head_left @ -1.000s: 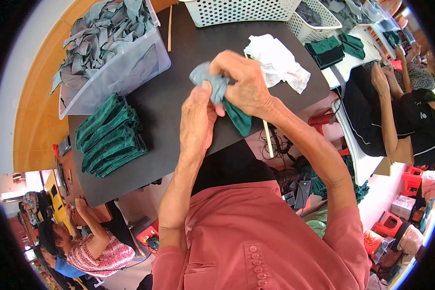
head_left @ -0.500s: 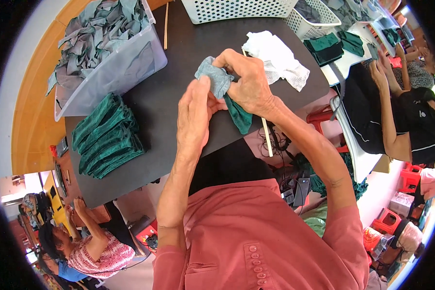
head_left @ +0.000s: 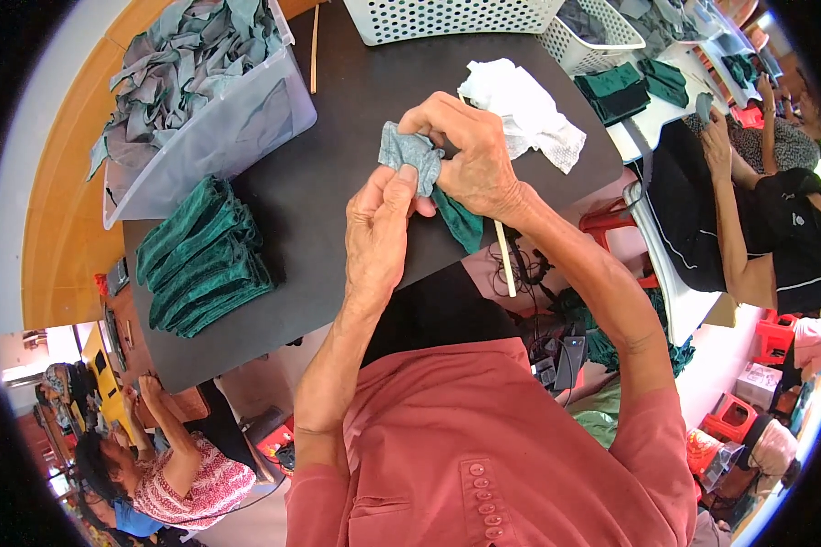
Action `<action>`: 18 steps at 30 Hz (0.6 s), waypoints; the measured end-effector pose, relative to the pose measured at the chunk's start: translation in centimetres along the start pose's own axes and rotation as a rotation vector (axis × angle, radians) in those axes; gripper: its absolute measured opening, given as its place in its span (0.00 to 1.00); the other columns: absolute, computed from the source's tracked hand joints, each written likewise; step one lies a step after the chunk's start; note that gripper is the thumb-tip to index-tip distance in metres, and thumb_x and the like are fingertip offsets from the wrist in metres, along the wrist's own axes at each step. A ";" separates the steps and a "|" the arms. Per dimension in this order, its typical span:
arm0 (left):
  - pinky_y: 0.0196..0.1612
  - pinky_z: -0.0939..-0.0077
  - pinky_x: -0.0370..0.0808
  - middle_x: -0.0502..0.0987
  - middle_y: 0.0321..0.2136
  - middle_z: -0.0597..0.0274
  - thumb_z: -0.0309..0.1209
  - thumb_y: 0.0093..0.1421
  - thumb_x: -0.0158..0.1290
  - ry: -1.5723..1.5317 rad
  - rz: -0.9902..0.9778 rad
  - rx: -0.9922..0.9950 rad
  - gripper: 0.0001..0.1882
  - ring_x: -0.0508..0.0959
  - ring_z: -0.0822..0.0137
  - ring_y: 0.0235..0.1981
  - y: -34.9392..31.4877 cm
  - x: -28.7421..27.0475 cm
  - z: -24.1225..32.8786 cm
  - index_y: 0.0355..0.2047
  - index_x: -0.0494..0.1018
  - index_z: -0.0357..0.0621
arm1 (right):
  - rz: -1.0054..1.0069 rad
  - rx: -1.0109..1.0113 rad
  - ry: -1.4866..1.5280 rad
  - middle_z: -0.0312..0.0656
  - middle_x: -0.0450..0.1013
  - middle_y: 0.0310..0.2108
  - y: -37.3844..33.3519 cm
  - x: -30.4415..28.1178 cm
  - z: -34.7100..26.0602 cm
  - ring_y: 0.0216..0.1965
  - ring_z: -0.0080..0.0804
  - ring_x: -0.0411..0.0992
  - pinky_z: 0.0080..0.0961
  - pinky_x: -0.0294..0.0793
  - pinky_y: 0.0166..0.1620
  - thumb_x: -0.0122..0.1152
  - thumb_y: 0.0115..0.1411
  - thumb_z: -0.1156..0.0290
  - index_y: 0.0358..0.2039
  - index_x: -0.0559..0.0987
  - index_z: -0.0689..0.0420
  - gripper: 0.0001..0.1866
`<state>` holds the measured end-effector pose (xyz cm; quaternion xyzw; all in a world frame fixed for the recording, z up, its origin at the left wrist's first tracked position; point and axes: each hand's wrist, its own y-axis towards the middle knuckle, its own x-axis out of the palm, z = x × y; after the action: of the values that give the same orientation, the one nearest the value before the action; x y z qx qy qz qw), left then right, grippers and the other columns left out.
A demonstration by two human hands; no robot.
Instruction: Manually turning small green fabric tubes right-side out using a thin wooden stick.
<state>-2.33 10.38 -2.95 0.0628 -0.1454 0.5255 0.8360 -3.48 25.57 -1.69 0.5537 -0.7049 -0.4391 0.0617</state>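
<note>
Above the dark table, both hands hold one small piece of cloth, grey on one part (head_left: pixel 401 149) and green velvet on the part hanging below (head_left: pixel 460 223). My left hand (head_left: pixel 377 228) pinches the lower edge of the grey part between thumb and fingers. My right hand (head_left: pixel 476 157) is closed on the other side, its fingers curled over the top. Part of the cloth is hidden inside my right hand. Beneath my right wrist a pale stick (head_left: pixel 504 260) juts past the table's near edge. A crumpled white cloth (head_left: pixel 520 105) lies just beyond my right hand.
A stack of green velvet pieces (head_left: pixel 201 260) lies at the table's left. Behind it stands a clear plastic bin (head_left: pixel 237 137) heaped with grey-green cloth. A white perforated basket (head_left: pixel 452 20) is at the far edge. Other people sit at both sides; cables (head_left: pixel 520 264) hang below the table.
My left hand has shifted slightly right, and its thumb now presses on the grey part. The grey part looks more spread out, and the green end has swung slightly right.
</note>
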 end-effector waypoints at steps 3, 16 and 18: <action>0.31 0.84 0.62 0.71 0.21 0.69 0.38 0.66 0.46 -0.062 0.025 0.014 0.15 0.65 0.80 0.25 -0.2 0.6 0.1 0.29 0.72 0.41 | 0.002 -0.025 -0.019 0.36 0.67 0.24 0.2 -0.2 -0.1 0.22 0.25 0.63 0.20 0.63 0.25 0.65 0.41 0.80 0.29 0.73 0.60 0.13; 0.41 0.71 0.74 0.74 0.33 0.65 0.35 0.65 0.47 -0.159 -0.040 -0.009 0.10 0.75 0.73 0.34 0.9 -0.4 1.6 0.39 0.70 0.41 | -0.094 -0.056 0.066 0.42 0.66 0.24 0.2 -0.5 -1.2 0.24 0.42 0.68 0.29 0.68 0.26 0.62 0.42 0.83 0.26 0.69 0.59 0.12; 0.40 0.74 0.73 0.74 0.32 0.66 0.35 0.65 0.47 -0.132 0.012 0.011 0.10 0.74 0.75 0.33 0.9 -0.5 1.1 0.38 0.70 0.41 | -0.094 -0.048 0.088 0.42 0.66 0.24 0.2 -0.3 -1.2 0.24 0.42 0.68 0.29 0.68 0.26 0.62 0.42 0.83 0.26 0.68 0.59 0.12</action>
<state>-3.51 10.04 -2.14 0.1011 -0.1976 0.5261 0.8209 -2.83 25.18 -0.66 0.6032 -0.6641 -0.4335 0.0849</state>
